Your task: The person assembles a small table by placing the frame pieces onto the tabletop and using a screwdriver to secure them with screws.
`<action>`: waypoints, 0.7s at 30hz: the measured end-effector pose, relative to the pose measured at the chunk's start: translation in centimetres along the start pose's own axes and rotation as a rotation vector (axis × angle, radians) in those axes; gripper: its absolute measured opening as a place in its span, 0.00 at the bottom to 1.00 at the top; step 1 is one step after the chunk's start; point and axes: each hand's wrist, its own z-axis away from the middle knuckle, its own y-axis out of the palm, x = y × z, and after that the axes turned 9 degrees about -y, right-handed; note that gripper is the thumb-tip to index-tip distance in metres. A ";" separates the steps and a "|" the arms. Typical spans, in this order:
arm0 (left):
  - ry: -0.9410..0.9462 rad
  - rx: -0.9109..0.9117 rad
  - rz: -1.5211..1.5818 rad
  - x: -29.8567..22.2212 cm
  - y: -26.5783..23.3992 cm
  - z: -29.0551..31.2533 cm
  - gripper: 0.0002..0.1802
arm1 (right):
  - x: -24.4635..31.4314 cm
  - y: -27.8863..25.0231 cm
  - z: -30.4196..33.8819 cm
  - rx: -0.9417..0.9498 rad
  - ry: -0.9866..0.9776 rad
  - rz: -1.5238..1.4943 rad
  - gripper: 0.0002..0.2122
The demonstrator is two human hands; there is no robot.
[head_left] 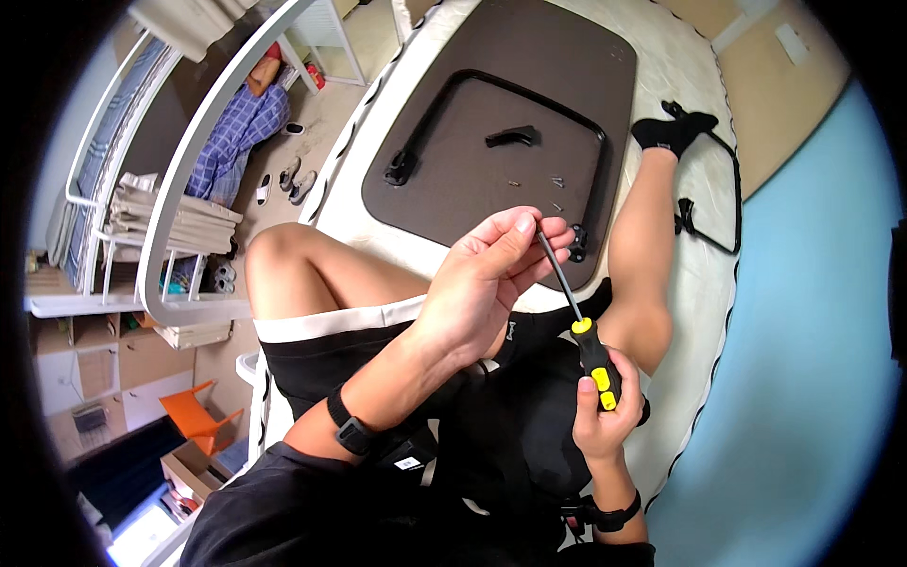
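A screwdriver (592,355) with a black and yellow handle and a thin metal shaft slants across the middle. My right hand (605,416) is wrapped round its handle. At the upper end of the shaft, my left hand (491,260) has thumb and fingers closed on the tip; whether a small screw is there too, I cannot tell. Beyond my hands lies a dark brown tabletop (416,175) with rounded corners. On it rest a black U-shaped tube leg (524,92), a loose black plastic piece (511,137) and several small screws (557,180).
A second black tube leg (738,194) lies right of my outstretched leg. The pale mattress (694,312) meets a blue wall (803,283). A white bed rail (175,189) curves along the left. Below are an orange chair (194,416), shoes (300,184) and a person in plaid cloth (241,132).
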 end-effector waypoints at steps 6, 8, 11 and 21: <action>0.044 0.042 0.282 -1.2 -1.2 -1.4 0.11 | 2.3 0.7 -3.1 0.085 0.037 0.060 0.16; 0.030 0.075 0.386 -1.4 -1.1 -2.0 0.09 | 2.2 0.8 -4.0 0.091 0.080 0.049 0.14; 0.083 0.037 0.610 -2.3 -0.6 -3.0 0.08 | 2.7 1.7 -5.7 0.106 0.111 0.008 0.12; 0.217 0.025 1.011 -4.8 -5.7 -4.1 0.08 | 4.8 7.0 -9.0 0.235 0.166 0.018 0.13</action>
